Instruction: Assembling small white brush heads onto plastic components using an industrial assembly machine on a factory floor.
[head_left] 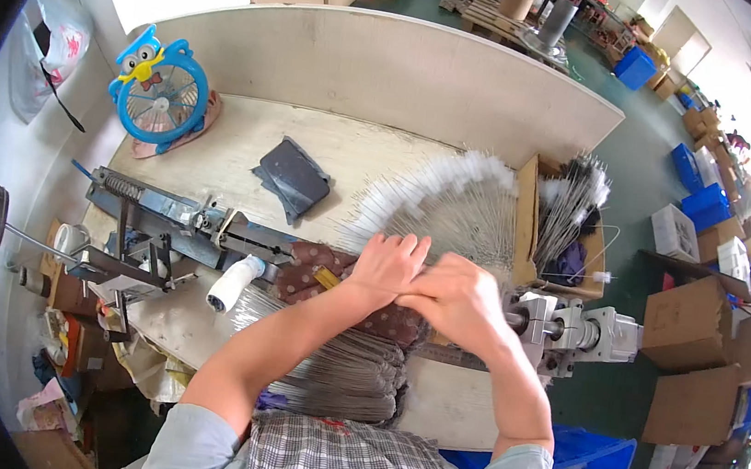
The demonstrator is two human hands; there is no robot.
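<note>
Both hands meet at the middle of the bench, just left of a grey metal chuck. The left hand lies on top with its fingers straight and held close together, pressing down. The right hand is tucked beside and partly under it, fingers curled; what they pinch is hidden, possibly the end of a wire. A fan of thin wire brushes with white fluffy tips spreads out beyond the hands, touching or just under them, and a bundle of bare wires lies below the forearms, near the bench edge.

The risk, as I judge it, sits at the chuck: the right hand is very near it, and a fingertip or a stray wire could be caught if it turns. The wire ends are thin and stiff and could prick the palms pressing on them. The fan is loose, so a sideways push might scatter the brushes toward the open box
</note>
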